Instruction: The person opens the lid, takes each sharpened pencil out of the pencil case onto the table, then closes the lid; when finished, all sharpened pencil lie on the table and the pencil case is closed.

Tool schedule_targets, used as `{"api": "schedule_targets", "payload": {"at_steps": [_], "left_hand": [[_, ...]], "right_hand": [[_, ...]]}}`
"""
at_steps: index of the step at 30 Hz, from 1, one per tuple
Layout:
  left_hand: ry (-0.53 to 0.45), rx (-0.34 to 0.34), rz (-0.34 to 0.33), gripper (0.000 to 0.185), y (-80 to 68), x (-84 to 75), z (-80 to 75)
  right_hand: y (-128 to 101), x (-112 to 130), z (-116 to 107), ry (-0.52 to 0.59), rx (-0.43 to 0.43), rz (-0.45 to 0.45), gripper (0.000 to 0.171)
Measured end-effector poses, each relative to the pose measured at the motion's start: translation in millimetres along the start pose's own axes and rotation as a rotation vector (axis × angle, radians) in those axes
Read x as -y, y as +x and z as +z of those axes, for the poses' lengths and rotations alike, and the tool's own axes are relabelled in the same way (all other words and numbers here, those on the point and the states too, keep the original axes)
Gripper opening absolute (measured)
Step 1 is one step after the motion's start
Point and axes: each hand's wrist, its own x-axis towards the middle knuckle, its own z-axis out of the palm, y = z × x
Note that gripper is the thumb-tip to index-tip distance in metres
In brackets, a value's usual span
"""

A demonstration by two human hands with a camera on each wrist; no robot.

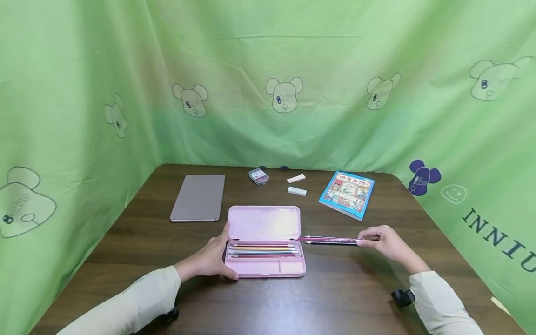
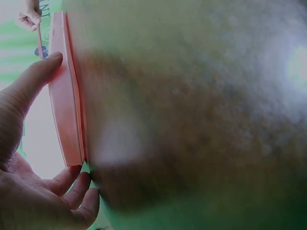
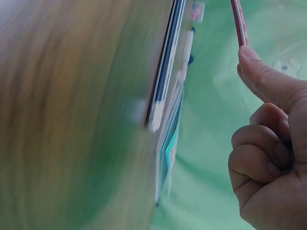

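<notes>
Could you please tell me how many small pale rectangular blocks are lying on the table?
2. The farther pale block lies right of the small plastic box; the nearer pale block lies just in front, beyond the open pink case.

"Which words stood on the blue-edged book (image 1: 347, 195) at the far right?"
"Its cover bore the title 四书五经."
"And on the green curtain (image 1: 335, 46)?"
"Dark letters (image 1: 498, 237) on its right side read INNIU, up to the edge of view. A smiley sign (image 1: 453, 194) sat farther off. Script on the mouse heads (image 1: 284, 97) was unclear, as was the small box (image 1: 258, 177)'s label."
</notes>
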Motion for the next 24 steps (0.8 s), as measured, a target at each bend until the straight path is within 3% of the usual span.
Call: {"api": "schedule_targets", "payload": {"at_steps": [15,18,24], "left_hand": [[0.023,-0.004,-0.01,0.139,-0.9,1.4,-1.7],[0.021,-0.005,-0.004,0.139,-0.6,1.0,-1.2],[0.011,-0.006,0.011,0.139,0.2,0.4,-0.2]], "right_hand": [[-11.9,-24.5,-10.8,0.017,0.067,0.054,0.011],[-11.4,-29.3,-8.1,-0.032,0.094,0.08,0.01],[-11.0,-27.6,-7.5,-0.236,0.131,0.08,0.005]]}}
